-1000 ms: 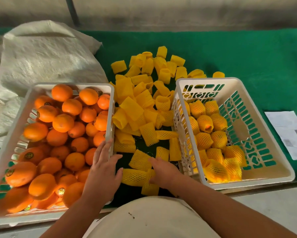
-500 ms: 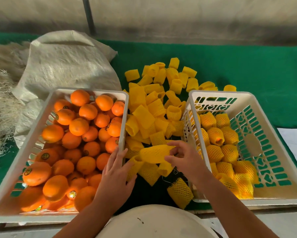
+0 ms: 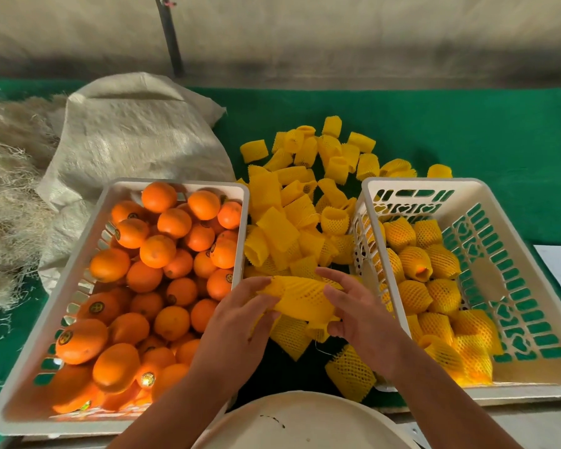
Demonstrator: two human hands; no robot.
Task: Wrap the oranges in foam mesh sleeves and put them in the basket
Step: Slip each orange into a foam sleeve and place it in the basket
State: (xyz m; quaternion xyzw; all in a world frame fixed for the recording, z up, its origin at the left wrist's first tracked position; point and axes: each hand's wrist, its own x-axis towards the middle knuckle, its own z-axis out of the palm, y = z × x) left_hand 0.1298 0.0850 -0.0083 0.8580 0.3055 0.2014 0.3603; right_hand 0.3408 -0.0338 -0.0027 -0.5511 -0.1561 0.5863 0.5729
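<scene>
Since half a second ago the left hand (image 3: 240, 314) has come off the rim of the orange basket (image 3: 245, 202) and joined the right hand (image 3: 358, 314) on the foam mesh sleeve (image 3: 300, 298) — each hand now grips one end, fingers curled on the mesh, sleeve held flat and roughly level above the gap between the two baskets. Step in hand: sleeve picked, being readied; it looks collapsed, no orange inside yet. Bare oranges (image 3: 157, 251) fill the left basket; wrapped oranges (image 3: 415, 264) sit in the right basket (image 3: 532, 228), which has room left. Loose sleeves (image 3: 279, 228) are piled on the green mat (image 3: 467, 131) between and beyond the baskets. Next move, as I read it: open one end of the sleeve, free the left hand to take a near orange, push it in — then drop it right. Risk: mesh may stay flat and need spreading with both thumbs first.
</scene>
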